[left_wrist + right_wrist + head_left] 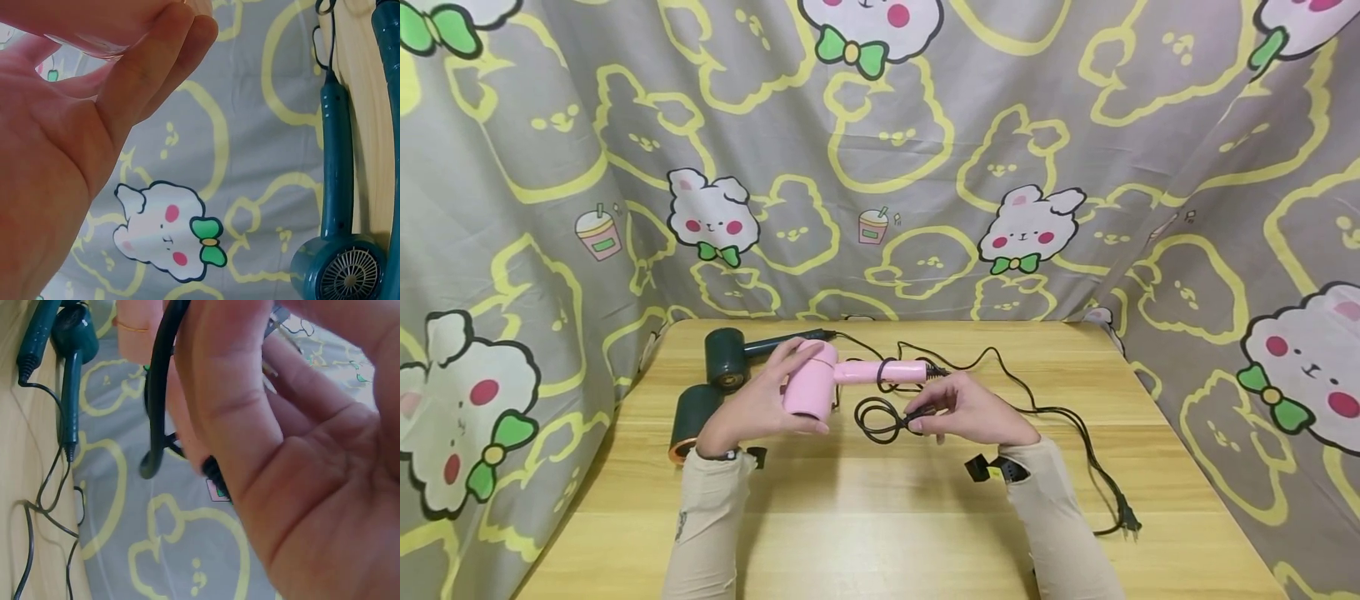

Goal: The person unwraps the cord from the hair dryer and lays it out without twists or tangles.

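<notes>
A pink hair dryer [812, 383] is held above the table, its handle [880, 372] pointing right. My left hand [752, 410] grips its barrel, fingers on the far side and thumb below. In the left wrist view only part of the pink barrel [81, 25] shows above the palm. My right hand [976, 412] pinches the dryer's black cord [877, 440], gathered in a small coil, between thumb and fingers just below the handle's end. A loop of cord rings the handle. The right wrist view shows a thick dark bend of cord [159, 394] beside the fingers; the plug end is mostly hidden.
Two dark green hair dryers lie at the table's left: one [726, 358] at the back, another [695, 417] partly behind my left hand. Their black cords cross to the right, where a two-pin plug [1127, 517] lies. A patterned curtain [925, 167] surrounds the wooden table [865, 533].
</notes>
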